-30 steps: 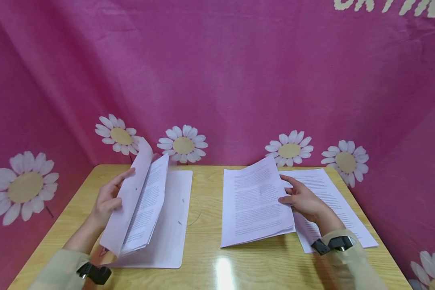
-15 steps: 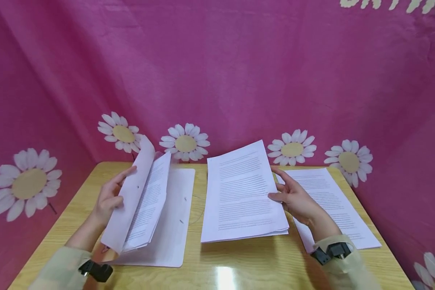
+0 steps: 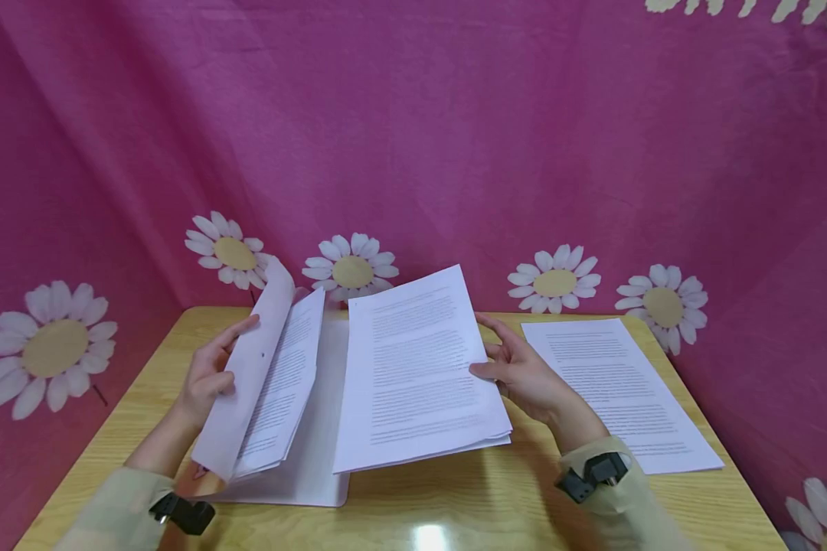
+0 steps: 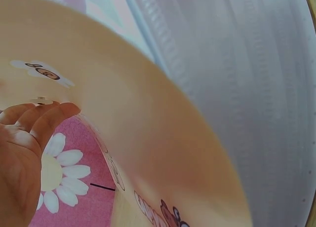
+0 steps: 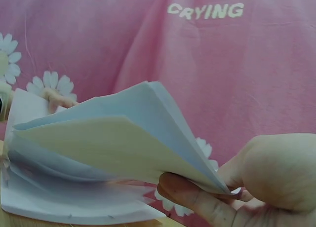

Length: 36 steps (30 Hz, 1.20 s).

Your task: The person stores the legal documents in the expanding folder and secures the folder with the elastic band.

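My left hand [image 3: 207, 379] grips the raised cover [image 3: 248, 394] of a folder lying at the table's left. In the left wrist view, that cover [image 4: 133, 108] curves over and its peach side carries cartoon prints. Several printed sheets [image 3: 279, 398] lean inside the folder against the cover. My right hand [image 3: 524, 383] pinches a stack of printed paper [image 3: 420, 375] by its right edge, thumb on top. The stack hangs tilted above the table, its left edge over the right part of the folder's back cover [image 3: 317, 478]. In the right wrist view, fingers [image 5: 197, 200] lie under the stack.
Another printed sheet or pile [image 3: 623, 398] lies at the right of the wooden table [image 3: 413, 505]. A pink curtain [image 3: 413, 153] with daisies stands right behind the table's far edge and along both sides.
My right hand has lifted the paper stack off the table and carried it left, to the folder; it now covers the folder's metal prongs. The left hand still holds the cover up.
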Each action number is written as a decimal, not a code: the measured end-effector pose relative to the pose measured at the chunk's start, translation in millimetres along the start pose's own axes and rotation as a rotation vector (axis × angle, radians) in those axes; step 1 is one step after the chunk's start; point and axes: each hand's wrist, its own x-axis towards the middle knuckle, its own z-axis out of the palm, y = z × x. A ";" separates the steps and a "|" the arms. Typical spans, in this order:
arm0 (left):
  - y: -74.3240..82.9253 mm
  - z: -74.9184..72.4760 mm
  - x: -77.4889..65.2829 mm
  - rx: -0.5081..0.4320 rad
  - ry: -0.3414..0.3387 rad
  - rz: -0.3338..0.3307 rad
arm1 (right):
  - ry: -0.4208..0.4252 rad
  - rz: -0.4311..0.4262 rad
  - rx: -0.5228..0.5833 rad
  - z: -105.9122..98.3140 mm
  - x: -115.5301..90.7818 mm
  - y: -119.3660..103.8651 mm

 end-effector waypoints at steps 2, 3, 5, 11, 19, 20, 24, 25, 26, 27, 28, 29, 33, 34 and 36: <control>0.1 -0.4 0.2 0.002 -0.003 0.002 | -0.005 0.002 0.005 4.2 4.7 1.7; 0.1 -0.5 0.3 -0.001 -0.006 0.004 | -0.006 0.005 0.008 6.1 6.7 2.5; 0.0 -0.5 0.8 -0.009 -0.013 0.005 | -0.008 0.014 0.015 9.7 10.3 3.9; -0.7 0.5 3.2 0.006 -0.014 0.024 | -0.008 0.034 0.042 17.8 16.0 5.7; -0.3 1.2 6.8 0.033 -0.013 0.042 | -0.009 0.037 0.041 26.9 22.3 8.1; -0.1 1.1 6.9 0.034 -0.011 0.041 | -0.008 0.037 0.039 28.4 23.7 8.2; 0.4 1.1 6.7 0.023 -0.017 0.031 | -0.004 0.031 0.034 33.5 29.1 10.5; 0.0 1.0 6.5 0.016 -0.026 0.027 | 0.000 0.031 0.036 34.5 30.1 11.6; -0.4 1.1 6.3 0.010 -0.032 0.026 | 0.003 0.030 0.035 35.6 30.9 12.5; -1.0 1.1 6.0 0.004 -0.038 0.025 | 0.006 0.029 0.034 36.9 31.7 13.5; -2.0 1.1 5.6 -0.002 -0.042 0.026 | 0.012 0.029 0.035 38.3 32.4 14.5; -2.5 1.3 5.1 -0.006 -0.041 0.027 | 0.017 0.028 0.038 40.0 32.9 15.3; -3.0 1.2 2.5 0.020 -0.019 0.034 | 0.019 0.020 0.052 46.7 36.7 18.9; -2.9 0.9 1.8 0.030 -0.013 0.033 | 0.019 0.018 0.056 48.2 37.9 20.0; -2.4 0.5 1.1 0.045 -0.004 0.029 | 0.009 0.015 0.060 50.8 39.9 22.1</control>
